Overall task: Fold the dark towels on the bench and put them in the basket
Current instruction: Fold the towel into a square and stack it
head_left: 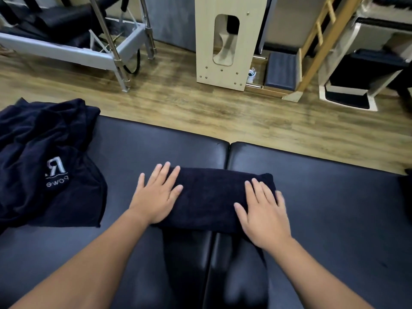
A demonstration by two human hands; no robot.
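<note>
An embroidered pale logo is showing on the unfolded dark towel (46,161) lying crumpled at the left end of the padded black worktop (323,208): a large stylised "R" above letters reading "POWE", the rest hidden in a crease, and the writing is appearing reversed from this view. Near the middle of the worktop, a folded dark towel (211,197) is lying as a thick band with its long axis running left to right, straddling the seam between the two cushions. The left hand (157,197) is resting flat with fingers spread on the band's left end, gripping nothing. The right hand (264,214) is pressing flat, palm down and fingers extended, on the right end, also grasping nothing.
</note>
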